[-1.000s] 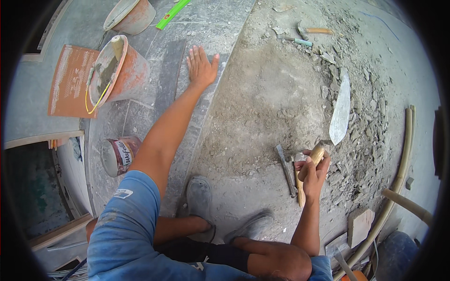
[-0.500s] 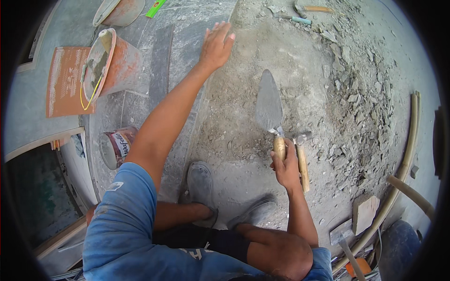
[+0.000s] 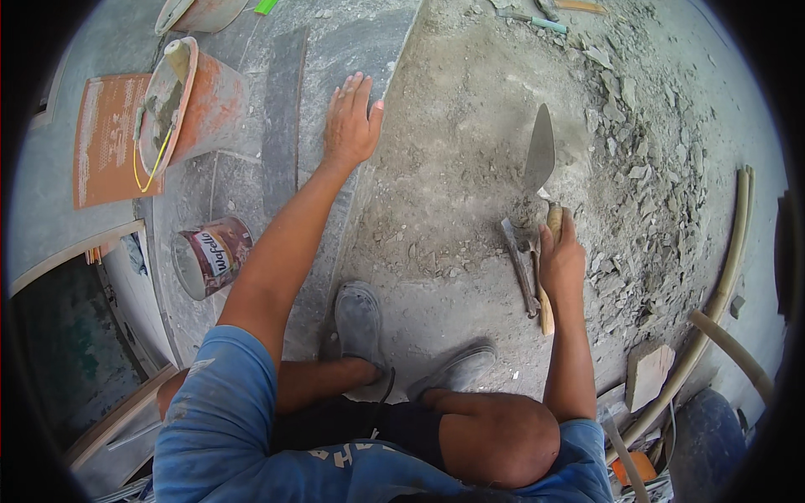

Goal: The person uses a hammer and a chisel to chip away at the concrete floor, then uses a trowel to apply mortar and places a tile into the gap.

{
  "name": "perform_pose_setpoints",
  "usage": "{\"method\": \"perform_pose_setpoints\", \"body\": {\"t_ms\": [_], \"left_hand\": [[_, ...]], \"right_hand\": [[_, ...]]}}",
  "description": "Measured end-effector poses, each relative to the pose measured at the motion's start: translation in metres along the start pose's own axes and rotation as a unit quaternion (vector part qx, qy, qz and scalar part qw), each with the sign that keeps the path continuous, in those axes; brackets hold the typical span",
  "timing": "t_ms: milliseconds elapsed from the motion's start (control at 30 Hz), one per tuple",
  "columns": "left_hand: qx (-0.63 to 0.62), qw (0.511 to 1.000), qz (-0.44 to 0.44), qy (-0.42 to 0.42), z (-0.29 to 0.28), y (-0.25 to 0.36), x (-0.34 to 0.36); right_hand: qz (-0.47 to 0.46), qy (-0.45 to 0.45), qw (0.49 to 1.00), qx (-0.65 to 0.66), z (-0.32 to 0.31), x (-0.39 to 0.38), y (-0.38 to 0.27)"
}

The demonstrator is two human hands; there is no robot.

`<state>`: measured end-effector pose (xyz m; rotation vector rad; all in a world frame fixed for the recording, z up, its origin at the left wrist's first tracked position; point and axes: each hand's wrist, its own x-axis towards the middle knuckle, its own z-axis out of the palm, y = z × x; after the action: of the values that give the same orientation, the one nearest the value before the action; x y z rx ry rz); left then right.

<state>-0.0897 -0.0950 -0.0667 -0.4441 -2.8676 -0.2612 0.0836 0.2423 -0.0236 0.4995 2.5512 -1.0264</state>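
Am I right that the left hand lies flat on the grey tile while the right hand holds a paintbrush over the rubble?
Not quite. The head view shows the right hand holding a trowel, not a paintbrush, its pointed blade out over the rubble. The rest is right: the left hand lies flat on the grey tile.

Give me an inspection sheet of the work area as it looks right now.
Surface: rough grey mortar bed beside laid grey stone tiles.
Job's things: steel pointed trowel with wooden handle, blade on the mortar; hammer with wooden handle lying beside it.
Clutter: orange bucket with mortar, small printed tin can, broken mortar rubble.
Hands: left hand flat on the tile edge; right hand gripping the trowel handle.
Cables: beige hoses at right.
Surroundings: orange flat board at left.
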Motion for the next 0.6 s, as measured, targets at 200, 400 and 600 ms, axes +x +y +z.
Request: {"method": "perform_pose_setpoints", "body": {"t_ms": [200,400,600], "left_hand": [[-0.04,0.999,0.006,0.017,0.014,0.014,0.002],[-0.021,1.0,-0.001,0.003,0.001,0.006,0.0],[-0.017,1.0,0.004,0.015,-0.004,0.008,0.008]], "right_hand": [[-0.084,-0.111,0.99,-0.002,0.088,0.033,-0.068],[-0.044,-0.057,0.995,-0.074,0.027,0.078,-0.018],[-0.031,-0.003,1.0,0.003,0.011,0.085,-0.041]]}}
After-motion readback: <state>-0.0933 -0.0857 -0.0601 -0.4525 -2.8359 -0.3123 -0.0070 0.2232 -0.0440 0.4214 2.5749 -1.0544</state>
